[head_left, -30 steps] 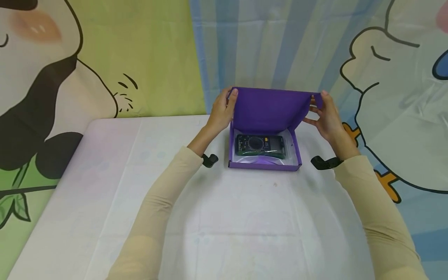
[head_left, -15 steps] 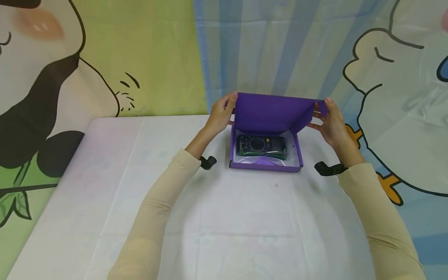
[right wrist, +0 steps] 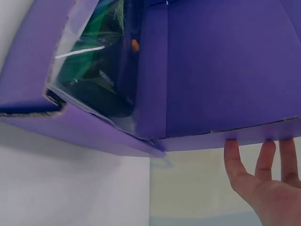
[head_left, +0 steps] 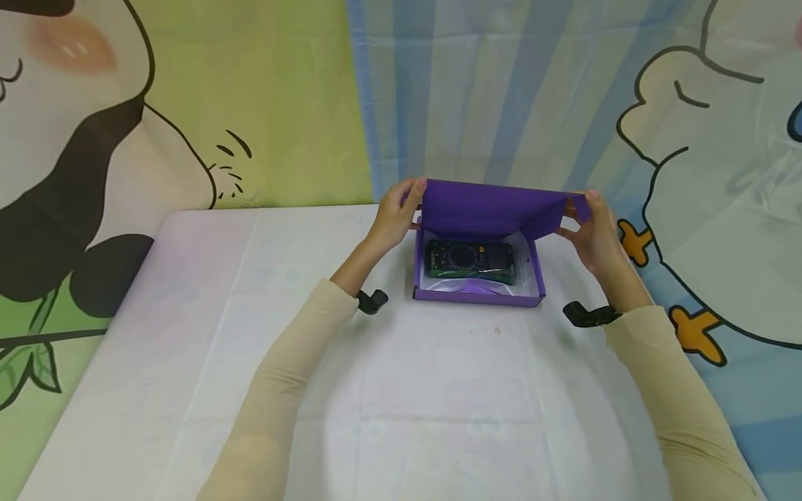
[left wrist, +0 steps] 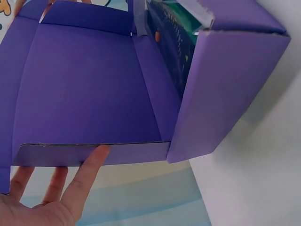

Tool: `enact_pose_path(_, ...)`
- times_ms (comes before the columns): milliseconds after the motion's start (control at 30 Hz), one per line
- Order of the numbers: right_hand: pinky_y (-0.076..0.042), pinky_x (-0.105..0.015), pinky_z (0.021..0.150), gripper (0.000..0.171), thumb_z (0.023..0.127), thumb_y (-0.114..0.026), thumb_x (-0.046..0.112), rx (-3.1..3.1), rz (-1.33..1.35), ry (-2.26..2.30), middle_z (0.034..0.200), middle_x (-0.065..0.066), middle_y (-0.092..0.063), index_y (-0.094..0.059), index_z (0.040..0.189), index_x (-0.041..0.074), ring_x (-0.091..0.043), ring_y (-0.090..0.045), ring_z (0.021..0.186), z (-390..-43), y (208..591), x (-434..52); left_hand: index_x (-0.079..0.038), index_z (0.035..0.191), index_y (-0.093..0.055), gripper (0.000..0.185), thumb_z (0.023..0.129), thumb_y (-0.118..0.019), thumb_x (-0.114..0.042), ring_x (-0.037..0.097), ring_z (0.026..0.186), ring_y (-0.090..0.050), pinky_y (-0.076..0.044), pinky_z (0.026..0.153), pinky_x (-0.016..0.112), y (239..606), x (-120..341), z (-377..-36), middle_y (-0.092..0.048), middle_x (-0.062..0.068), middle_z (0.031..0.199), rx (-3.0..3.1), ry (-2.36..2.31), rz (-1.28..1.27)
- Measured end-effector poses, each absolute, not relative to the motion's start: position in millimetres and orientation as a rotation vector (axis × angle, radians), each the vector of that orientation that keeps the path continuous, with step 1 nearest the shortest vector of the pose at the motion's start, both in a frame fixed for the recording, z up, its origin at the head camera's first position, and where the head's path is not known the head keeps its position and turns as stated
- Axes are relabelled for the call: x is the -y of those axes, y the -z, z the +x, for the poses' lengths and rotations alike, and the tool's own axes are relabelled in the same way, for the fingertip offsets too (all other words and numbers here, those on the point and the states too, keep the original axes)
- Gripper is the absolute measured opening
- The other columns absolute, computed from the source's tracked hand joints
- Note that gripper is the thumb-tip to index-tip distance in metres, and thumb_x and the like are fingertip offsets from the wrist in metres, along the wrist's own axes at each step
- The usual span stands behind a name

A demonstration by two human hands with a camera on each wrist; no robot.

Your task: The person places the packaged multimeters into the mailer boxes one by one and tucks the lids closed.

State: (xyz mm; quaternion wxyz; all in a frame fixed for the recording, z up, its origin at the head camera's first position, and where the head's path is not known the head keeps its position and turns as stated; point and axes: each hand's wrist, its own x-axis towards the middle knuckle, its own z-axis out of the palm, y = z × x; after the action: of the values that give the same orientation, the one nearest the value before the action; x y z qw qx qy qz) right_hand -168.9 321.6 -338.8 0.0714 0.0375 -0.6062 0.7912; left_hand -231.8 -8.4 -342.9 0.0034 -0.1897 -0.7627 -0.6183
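A purple cardboard box (head_left: pixel 479 299) stands on the table with its lid (head_left: pixel 495 205) raised and tilted toward me. In the tray lies a dark multimeter (head_left: pixel 470 259) with a round dial, wrapped in clear plastic; green shows along its side in the right wrist view. My left hand (head_left: pixel 396 212) holds the lid's left corner, and in the left wrist view its fingers (left wrist: pixel 87 176) touch the side flap from outside. At the opposite corner my right hand (head_left: pixel 595 233) grips the lid, its fingertips (right wrist: pixel 231 150) against the right side flap. Some fingers are hidden behind the lid.
A white cloth covers the table (head_left: pixel 426 390). Behind it hangs a printed backdrop (head_left: pixel 276 90) with cartoon animals. Each wrist wears a black camera mount, one on the left (head_left: pixel 372 301) and one on the right (head_left: pixel 589 316).
Both hands have swung the lid lower and toward me, so its top edge sits lower in the head view. The box and multimeter have stayed in place on the table.
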Motion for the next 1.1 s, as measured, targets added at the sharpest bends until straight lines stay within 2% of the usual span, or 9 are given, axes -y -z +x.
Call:
enact_pose_path(100,-0.030,-0.059,0.104,0.036,0.093,-0.061,0.046,1.811,0.133,-2.355,0.105,-0.006,-0.059,-0.066,0.103,0.011,-0.022,-0.049,0.106,-166.1,343.9,-321.9,-0.002,0.112,-0.059,0.042,0.103,-0.042,-0.039,0.029,0.102,-0.059,-0.060,0.069,0.048,346.6,8.8,-229.5,-0.052,0.017,0.114,2.370,1.944,-0.614)
enact_pose_path(233,-0.034,-0.053,0.098,0.038,0.094,-0.061,0.043,1.763,0.199,-2.349,0.105,-0.008,-0.060,-0.068,0.105,0.008,-0.023,-0.049,0.104,-162.9,349.9,-322.5,-0.002,0.114,-0.059,0.045,0.101,-0.044,-0.042,0.027,0.102,-0.059,-0.060,0.072,0.050,352.5,10.0,-226.3,-0.051,0.016,0.115,2.353,1.956,-0.642)
enact_pose_path(333,-0.039,-0.046,0.090,0.038,0.095,-0.059,0.041,1.760,0.263,-2.332,0.109,-0.008,-0.060,-0.068,0.108,0.006,-0.023,-0.049,0.104,-159.9,353.9,-323.8,-0.003,0.121,-0.060,0.056,0.098,-0.046,-0.053,0.027,0.103,-0.059,-0.059,0.075,0.050,356.8,11.1,-223.0,-0.050,0.016,0.118,2.340,1.974,-0.664)
enact_pose_path(467,-0.047,-0.038,0.089,0.038,0.095,-0.060,0.040,1.755,0.305,-2.334,0.115,-0.009,-0.059,-0.067,0.111,0.005,-0.023,-0.050,0.106,-155.1,358.1,-325.8,-0.004,0.123,-0.061,0.078,0.089,-0.046,-0.072,0.030,0.103,-0.059,-0.059,0.078,0.051,361.9,12.4,-219.1,-0.049,0.016,0.118,2.311,1.990,-0.704)
enact_pose_path(667,-0.051,-0.034,0.090,0.042,0.091,-0.064,0.039,1.746,0.306,-2.341,0.118,-0.012,-0.061,-0.066,0.111,0.002,-0.025,-0.052,0.108,-150.3,363.6,-324.6,-0.001,0.123,-0.061,0.069,0.093,-0.049,-0.062,0.040,0.110,-0.058,-0.057,0.081,0.055,369.9,15.9,-214.9,-0.049,0.018,0.120,2.256,2.005,-0.758)
enact_pose_path(733,-0.052,-0.032,0.091,0.044,0.091,-0.064,0.039,1.746,0.316,-2.327,0.119,-0.013,-0.061,-0.065,0.113,0.001,-0.025,-0.053,0.108,-148.2,365.9,-324.1,0.000,0.123,-0.060,0.074,0.091,-0.050,-0.066,0.044,0.112,-0.056,-0.056,0.081,0.056,372.3,16.6,-213.6,-0.049,0.019,0.121,2.247,2.010,-0.770)
enact_pose_path(900,-0.053,-0.027,0.093,0.045,0.094,-0.062,0.037,1.770,0.358,-2.284,0.122,-0.014,-0.060,-0.062,0.116,-0.002,-0.026,-0.052,0.111,-141.0,372.8,-324.4,-0.001,0.124,-0.061,0.093,0.081,-0.046,-0.082,0.037,0.115,-0.057,-0.057,0.085,0.043,377.1,18.3,-209.6,-0.051,0.017,0.122,2.285,1.922,-0.806)
enact_pose_path(967,-0.053,-0.027,0.093,0.044,0.094,-0.061,0.036,1.777,0.364,-2.276,0.122,-0.014,-0.060,-0.061,0.117,-0.002,-0.025,-0.052,0.111,-139.6,374.7,-323.4,-0.003,0.123,-0.062,0.092,0.081,-0.043,-0.083,0.029,0.115,-0.057,-0.056,0.089,0.037,378.4,19.8,-208.3,-0.054,0.014,0.122,2.302,1.857,-0.806)
enact_pose_path(1100,-0.053,-0.027,0.094,0.044,0.094,-0.061,0.036,1.764,0.361,-2.269,0.122,-0.015,-0.061,-0.061,0.117,-0.002,-0.025,-0.054,0.111,-139.1,376.5,-319.8,-0.005,0.122,-0.064,0.091,0.082,-0.040,-0.083,0.023,0.116,-0.056,-0.053,0.093,0.037,380.5,22.3,-207.2,-0.057,0.012,0.121,2.301,1.796,-0.791)
